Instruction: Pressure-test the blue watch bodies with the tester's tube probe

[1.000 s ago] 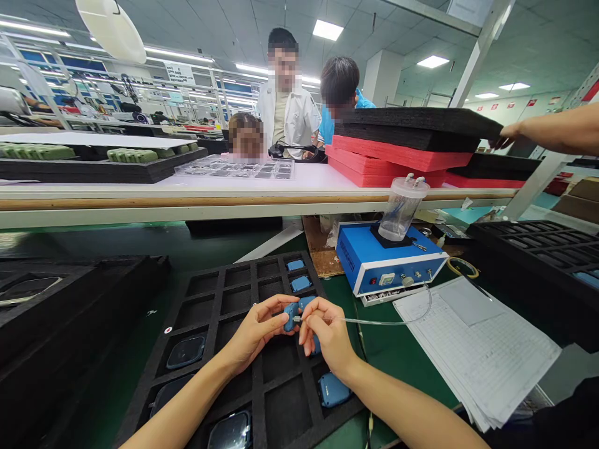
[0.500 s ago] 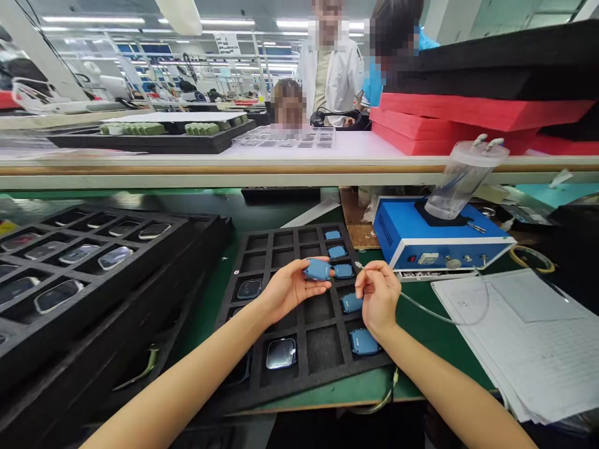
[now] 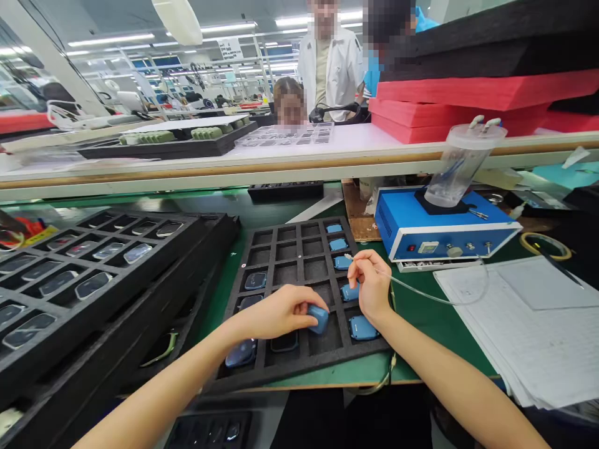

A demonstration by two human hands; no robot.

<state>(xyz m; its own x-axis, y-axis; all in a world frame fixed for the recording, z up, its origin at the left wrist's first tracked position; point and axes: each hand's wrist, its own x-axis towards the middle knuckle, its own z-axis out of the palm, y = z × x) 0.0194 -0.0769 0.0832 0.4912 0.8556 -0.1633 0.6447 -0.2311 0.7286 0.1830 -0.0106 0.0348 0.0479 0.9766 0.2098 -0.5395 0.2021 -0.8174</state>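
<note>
A blue watch case (image 3: 318, 318) is gripped between the thumb and fingers of my left hand (image 3: 285, 310), tilted over a compartment near the front of the black foam tray (image 3: 306, 360). My right hand (image 3: 372, 280) is closed around the end of a clear thin tube (image 3: 423, 295), whose pale tip points left above the tray's right column. That column holds several blue cases, among them a front one (image 3: 362, 327). Dark-glass pieces lie in the left columns, one of them (image 3: 255, 281) at mid-height.
Stacked black trays (image 3: 159, 255) with watch pieces stand at the left. Behind on the right is a blue control box (image 3: 449, 227) bearing a clear cylinder (image 3: 452, 171). Papers (image 3: 524, 324) lie at the right. People are beyond the raised shelf (image 3: 299, 166).
My left hand has moved down toward the tray's front and turned over with the blue case. My right hand has shifted slightly left and up with the tube. The view has shifted a little.
</note>
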